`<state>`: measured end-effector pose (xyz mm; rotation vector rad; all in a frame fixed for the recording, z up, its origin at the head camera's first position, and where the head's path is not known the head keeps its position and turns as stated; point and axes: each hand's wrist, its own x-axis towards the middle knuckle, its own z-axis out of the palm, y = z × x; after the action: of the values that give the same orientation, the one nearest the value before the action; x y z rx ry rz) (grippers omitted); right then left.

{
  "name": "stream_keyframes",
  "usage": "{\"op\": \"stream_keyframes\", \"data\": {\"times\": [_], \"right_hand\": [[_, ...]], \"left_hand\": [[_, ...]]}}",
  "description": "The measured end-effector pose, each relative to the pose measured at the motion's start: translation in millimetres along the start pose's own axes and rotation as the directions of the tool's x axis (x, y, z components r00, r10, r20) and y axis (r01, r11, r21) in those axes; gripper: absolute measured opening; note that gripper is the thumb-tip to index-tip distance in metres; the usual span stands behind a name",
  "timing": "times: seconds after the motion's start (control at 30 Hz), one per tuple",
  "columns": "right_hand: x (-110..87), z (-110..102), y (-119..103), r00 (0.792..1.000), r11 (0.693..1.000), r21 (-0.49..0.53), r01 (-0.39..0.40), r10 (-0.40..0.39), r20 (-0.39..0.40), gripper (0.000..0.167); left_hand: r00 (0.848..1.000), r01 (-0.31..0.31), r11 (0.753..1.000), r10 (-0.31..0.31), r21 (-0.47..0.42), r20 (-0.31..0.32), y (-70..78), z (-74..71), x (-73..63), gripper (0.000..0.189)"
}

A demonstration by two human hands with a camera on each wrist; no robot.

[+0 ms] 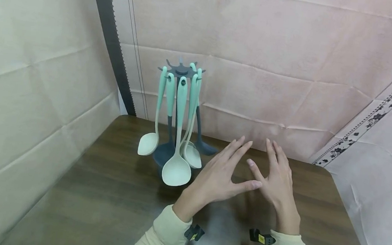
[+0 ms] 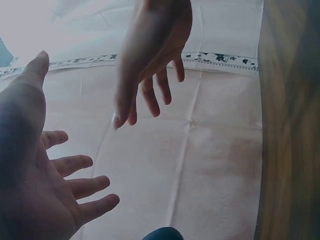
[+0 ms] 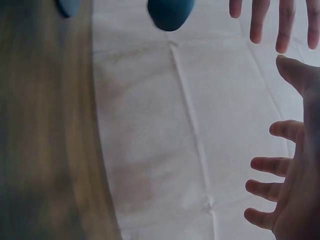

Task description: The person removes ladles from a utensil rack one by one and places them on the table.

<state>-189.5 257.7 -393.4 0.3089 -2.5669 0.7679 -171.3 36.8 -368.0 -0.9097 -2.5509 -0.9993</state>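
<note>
Both hands hover over the wooden table with fingers spread and nothing held. The left hand (image 1: 216, 179) is just right of a utensil stand (image 1: 181, 71) hung with mint-handled kitchen tools. Facing the stand from farther right is the right hand (image 1: 277, 181), its thumb close to the left thumb. On the stand hang a white ladle (image 1: 176, 171) in front, a smaller white spoon (image 1: 147, 144) at left, another white-headed utensil (image 1: 193, 156) and a dark blue ladle (image 1: 206, 148) at right. A dark blue utensil head (image 1: 163, 153) is partly hidden behind the front ladle.
The brown tabletop (image 1: 88, 191) has rounded corners. Creased pinkish cloth (image 1: 276, 47) hangs behind it, with pale cloth at the left and right sides. Black strap devices with yellow marks, such as the right wrist strap (image 1: 261, 237), sit at both cuffs.
</note>
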Motion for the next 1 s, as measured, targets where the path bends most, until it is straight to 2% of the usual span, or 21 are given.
{"op": "stream_keyframes", "data": {"times": [0.1, 0.33, 0.6, 0.83, 1.0], "right_hand": [[4.6, -1, -6, 1.000, 1.000, 0.011, 0.008, -0.008, -0.026, 0.085], [7.5, -2, -17, 0.998, 0.998, 0.047, 0.031, -0.028, -0.058, 0.086], [11.5, 1, -27, 0.995, 0.996, 0.071, 0.051, -0.044, -0.089, 0.086], [12.8, 1, -35, 0.992, 0.993, 0.089, 0.074, -0.065, -0.104, 0.086], [10.6, -1, -38, 0.988, 0.990, 0.091, 0.103, -0.091, -0.123, 0.087]], "left_hand": [[0.999, -0.006, 1.000, 0.007, 0.021, -0.033, 2.1, -2.5, -0.2, 0.099], [0.996, -0.022, 1.000, 0.022, -0.002, -0.083, 4.5, -10.8, -2.4, 0.100], [0.984, -0.064, 0.998, 0.066, 0.019, -0.164, 5.2, -18.7, -3.8, 0.102], [0.959, -0.144, 0.980, 0.173, 0.139, -0.223, 11.8, -27.4, -7.8, 0.107], [0.933, -0.203, 0.967, 0.239, 0.152, -0.268, 21.5, -34.6, -12.1, 0.111]]}}
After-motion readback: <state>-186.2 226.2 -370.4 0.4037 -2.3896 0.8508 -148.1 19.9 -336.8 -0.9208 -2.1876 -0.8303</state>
